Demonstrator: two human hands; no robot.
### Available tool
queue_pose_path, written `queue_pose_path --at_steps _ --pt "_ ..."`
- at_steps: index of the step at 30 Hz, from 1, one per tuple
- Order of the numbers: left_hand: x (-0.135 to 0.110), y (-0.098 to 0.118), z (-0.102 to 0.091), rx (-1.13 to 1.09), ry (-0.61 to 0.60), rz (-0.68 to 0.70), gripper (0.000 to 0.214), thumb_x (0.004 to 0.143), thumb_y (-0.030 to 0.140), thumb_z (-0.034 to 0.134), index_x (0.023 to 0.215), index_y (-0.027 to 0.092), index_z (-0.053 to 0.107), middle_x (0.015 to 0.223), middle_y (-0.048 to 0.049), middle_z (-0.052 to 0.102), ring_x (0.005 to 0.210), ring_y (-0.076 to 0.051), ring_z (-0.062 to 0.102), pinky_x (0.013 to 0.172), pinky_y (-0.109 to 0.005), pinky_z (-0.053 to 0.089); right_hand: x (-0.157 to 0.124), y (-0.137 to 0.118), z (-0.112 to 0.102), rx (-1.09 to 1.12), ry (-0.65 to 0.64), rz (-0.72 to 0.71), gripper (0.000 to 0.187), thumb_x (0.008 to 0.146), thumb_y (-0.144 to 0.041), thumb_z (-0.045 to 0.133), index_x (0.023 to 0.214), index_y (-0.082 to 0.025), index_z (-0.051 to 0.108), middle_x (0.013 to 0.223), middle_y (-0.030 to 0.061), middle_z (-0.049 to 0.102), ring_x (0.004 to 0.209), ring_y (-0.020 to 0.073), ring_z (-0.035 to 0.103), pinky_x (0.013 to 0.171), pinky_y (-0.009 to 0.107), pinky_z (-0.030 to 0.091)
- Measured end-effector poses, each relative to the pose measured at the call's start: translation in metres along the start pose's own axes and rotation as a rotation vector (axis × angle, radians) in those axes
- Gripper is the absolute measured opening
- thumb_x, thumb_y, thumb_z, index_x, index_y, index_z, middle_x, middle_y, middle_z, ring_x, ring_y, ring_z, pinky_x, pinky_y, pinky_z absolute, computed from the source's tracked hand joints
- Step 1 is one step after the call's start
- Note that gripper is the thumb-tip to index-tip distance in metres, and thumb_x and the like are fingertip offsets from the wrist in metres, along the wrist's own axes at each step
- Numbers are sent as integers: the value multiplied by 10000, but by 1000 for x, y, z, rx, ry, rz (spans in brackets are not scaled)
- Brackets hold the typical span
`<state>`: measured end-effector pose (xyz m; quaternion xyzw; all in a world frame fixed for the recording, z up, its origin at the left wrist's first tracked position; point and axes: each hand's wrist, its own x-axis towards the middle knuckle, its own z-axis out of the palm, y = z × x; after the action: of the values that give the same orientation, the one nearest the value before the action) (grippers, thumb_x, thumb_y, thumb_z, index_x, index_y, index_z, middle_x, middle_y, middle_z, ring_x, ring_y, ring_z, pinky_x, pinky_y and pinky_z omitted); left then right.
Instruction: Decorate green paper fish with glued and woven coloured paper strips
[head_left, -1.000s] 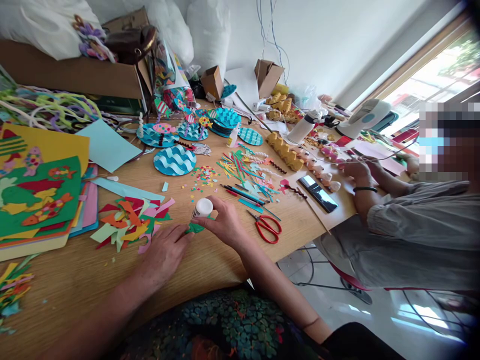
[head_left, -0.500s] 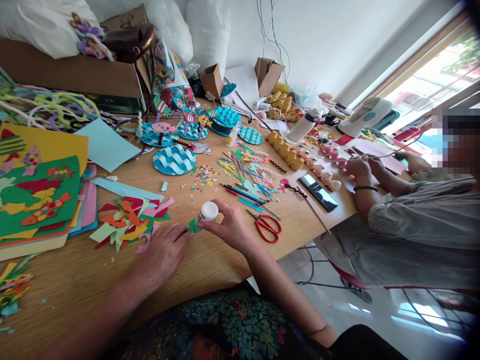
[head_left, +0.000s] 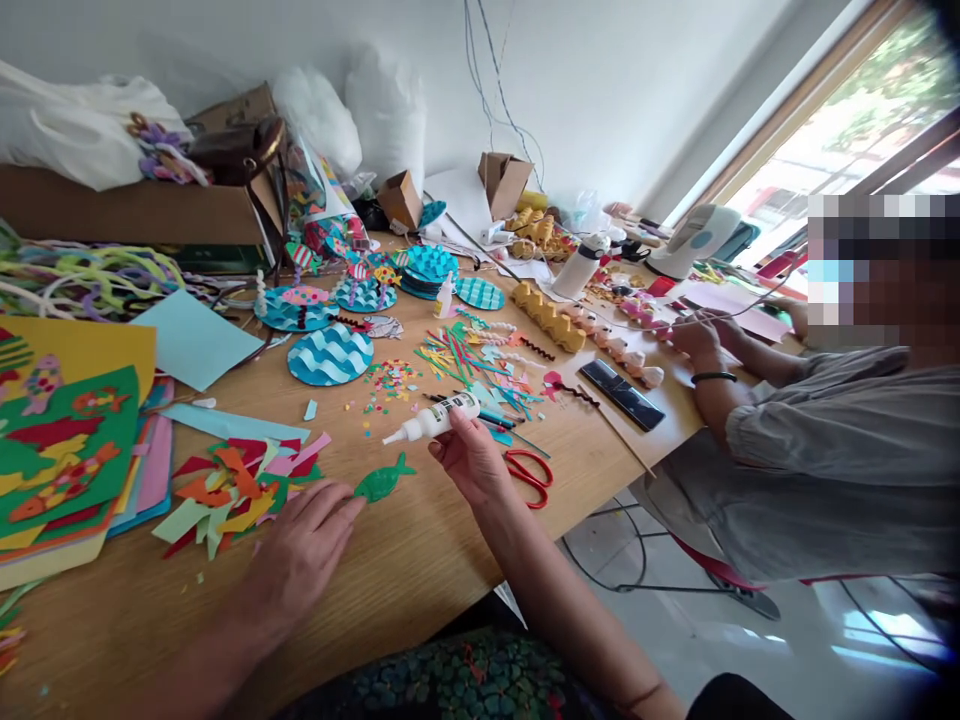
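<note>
While the right hand [head_left: 472, 460] gripped the glue bottle [head_left: 439, 420] sideways, the left hand [head_left: 300, 550] lay open, empty, beside the green paper fish [head_left: 382, 482] — gluing, seemingly; a dab needed the nozzle tipped down.

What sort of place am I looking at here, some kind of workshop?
Most likely a paper-craft workroom, perhaps in a home. A wooden table is strewn with coloured paper scraps and blue wave discs, red scissors lie nearby, and the right hand holds a glue bottle.
</note>
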<state>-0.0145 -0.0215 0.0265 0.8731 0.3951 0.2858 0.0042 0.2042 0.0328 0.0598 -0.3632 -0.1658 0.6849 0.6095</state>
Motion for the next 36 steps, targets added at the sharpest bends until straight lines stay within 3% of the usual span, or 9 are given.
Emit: queue_pose_path --at_steps 6,11,15,18,21,25,27,31,36 --pt "20 3 -25 -160 76 -58 166 877 252 445 970 261 583 816 4 643 772 -140 619 726 -244 514 1 -1 3 179 -11 126 217 661 -286 716 769 -191 554 634 -47 619 512 62 556 460 151 456" --pt "55 10 -1 -442 27 -368 415 805 351 538 1192 222 465 1053 -82 617 843 -187 634 663 -281 554 -2 7 19 268 -85 216 201 660 -272 711 776 -164 587 663 -4 655 549 84 596 470 149 461" --pt "89 14 23 -703 65 -466 369 796 381 531 1113 192 507 1071 -96 617 944 -220 612 811 -354 520 -2 13 26 297 -184 247 228 668 -307 703 813 -159 608 728 2 668 614 88 601 545 164 482" --pt "114 15 26 -878 107 -526 341 778 392 549 1040 174 532 1020 -80 638 962 -224 606 859 -363 491 1 9 26 294 -212 269 263 668 -326 707 860 -179 604 738 -18 663 656 82 604 616 174 486" --pt "138 3 20 -940 121 -585 399 735 427 585 1019 153 528 962 -71 651 882 -219 630 789 -349 512 6 1 25 152 -240 243 321 667 -391 695 867 -172 574 748 -1 653 649 98 614 552 177 455" --pt "182 -40 15 -656 177 -584 466 671 480 597 993 146 557 943 -63 658 862 -228 622 765 -338 499 15 -2 19 -263 -199 8 268 715 -355 632 880 -176 520 805 20 641 638 97 597 499 168 383" --pt "207 -64 18 -446 117 -531 421 694 462 563 980 152 569 930 -52 665 852 -211 620 752 -307 492 19 5 15 -544 -197 -203 175 734 -286 589 851 -178 516 752 7 615 614 96 565 529 189 396" --pt "252 -99 39 -331 59 -550 328 670 338 610 954 174 589 909 -37 680 822 -202 626 721 -284 479 20 24 6 -1113 -254 -593 98 790 -193 468 848 -185 546 717 18 608 628 117 552 586 225 418" --pt "289 -120 72 -212 -34 -591 293 684 260 640 964 187 596 937 -50 677 900 -229 614 753 -291 460 16 36 1 -1424 -430 -865 144 833 -170 407 882 -186 541 744 31 636 631 110 575 577 195 414"
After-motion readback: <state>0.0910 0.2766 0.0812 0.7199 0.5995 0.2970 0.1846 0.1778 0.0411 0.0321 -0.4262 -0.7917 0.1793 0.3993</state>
